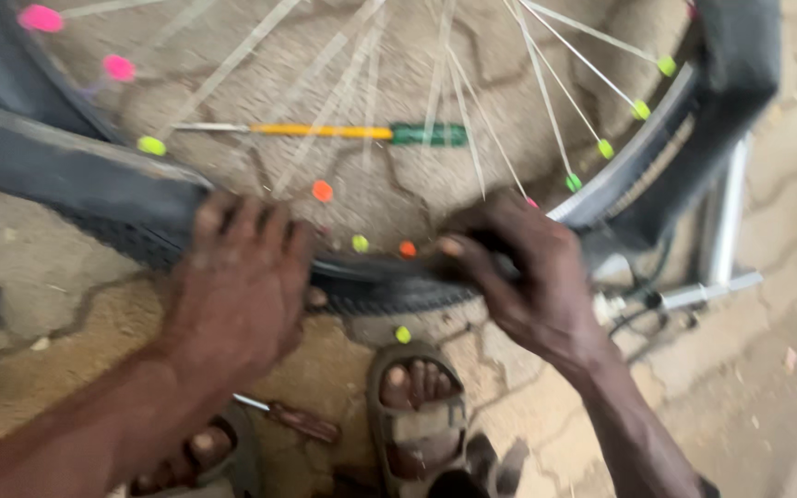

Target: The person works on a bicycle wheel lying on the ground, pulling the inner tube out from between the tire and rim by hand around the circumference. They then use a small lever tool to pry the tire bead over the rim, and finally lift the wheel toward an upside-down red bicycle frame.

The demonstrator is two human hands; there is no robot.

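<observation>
— What is lying under the hands?

— A bicycle wheel (398,138) is lying tilted over the cracked ground, its black tyre (131,226) running across the near side. Thin silver spokes are fanning out, carrying small bright beads in pink, green and orange.

— And the tyre's state?

— Its knobbly tread is showing along the near edge, and a smooth black rubber band is sitting against the rim; the blur is hiding whether it is fully seated.

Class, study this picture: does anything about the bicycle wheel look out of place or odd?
Yes. The black tyre sits off the rim where the left hand and right hand grip it. A screwdriver lies on the ground behind the spokes.
</observation>
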